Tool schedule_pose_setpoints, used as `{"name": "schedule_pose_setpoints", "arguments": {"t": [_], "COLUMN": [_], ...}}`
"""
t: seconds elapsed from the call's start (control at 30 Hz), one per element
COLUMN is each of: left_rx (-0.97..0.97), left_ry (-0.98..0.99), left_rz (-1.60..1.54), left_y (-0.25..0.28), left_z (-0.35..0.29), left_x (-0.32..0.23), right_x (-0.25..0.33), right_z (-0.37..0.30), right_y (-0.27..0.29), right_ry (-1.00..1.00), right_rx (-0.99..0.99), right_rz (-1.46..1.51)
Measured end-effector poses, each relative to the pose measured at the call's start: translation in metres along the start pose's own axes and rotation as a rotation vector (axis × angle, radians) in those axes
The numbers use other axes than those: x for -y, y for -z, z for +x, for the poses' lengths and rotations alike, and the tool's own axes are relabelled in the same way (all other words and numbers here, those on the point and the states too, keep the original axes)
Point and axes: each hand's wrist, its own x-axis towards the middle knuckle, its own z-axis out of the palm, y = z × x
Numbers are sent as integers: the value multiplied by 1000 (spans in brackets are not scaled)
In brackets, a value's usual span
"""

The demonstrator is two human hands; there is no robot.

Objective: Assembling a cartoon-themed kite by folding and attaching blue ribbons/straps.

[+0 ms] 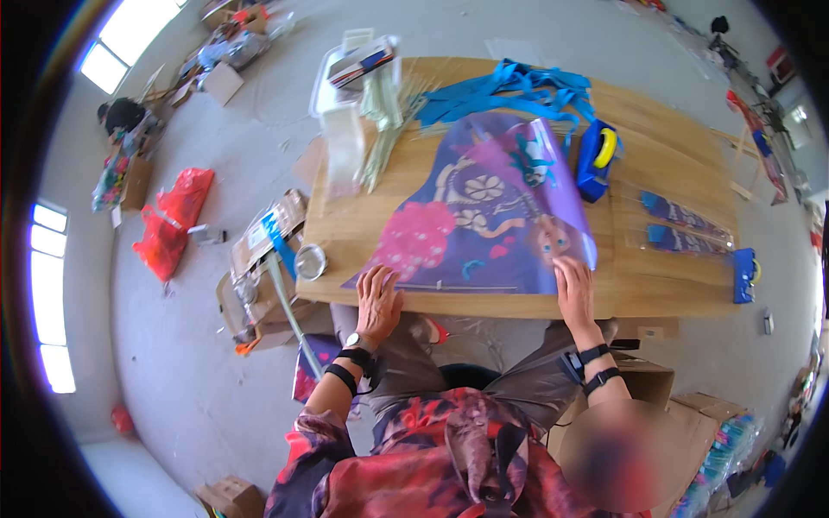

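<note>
while the person sits at the six o'clock edge of the wooden table (682, 155), both hands press flat on a purple printed kite sheet (492, 207) lying at the table's centre. the left hand (378, 298), fingers spread, rests on the sheet's seven o'clock corner beside a thin rod (449, 287) along its near edge; the right hand (573, 289), fingers together and extended, pins the five o'clock corner. blue ribbons (518, 91) lie at twelve o'clock, a blue tape dispenser (596, 155) at two o'clock, clear sleeves (345, 147) at ten o'clock. the glossy sheet looks slippery: uneven pressure could let it slide, crease, or knock the rod off the edge.
</note>
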Motion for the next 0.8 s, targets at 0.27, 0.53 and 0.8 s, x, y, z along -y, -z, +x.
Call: {"name": "schedule_pose_setpoints", "arguments": {"t": [0.27, 0.53, 0.8], "left_rx": [-41, -25, -29], "left_ry": [100, 134, 110], "left_rz": [102, 99, 95], "left_y": [-21, -17, -17], "left_z": [13, 16, 20], "left_x": [-6, -9, -11], "right_x": [-105, -161, -165], "right_z": [121, 167, 181], "right_y": [-2, -1, 20], "right_ry": [-429, -685, -896], "right_rx": [-464, -173, -38], "right_rz": [208, 292, 657]}}
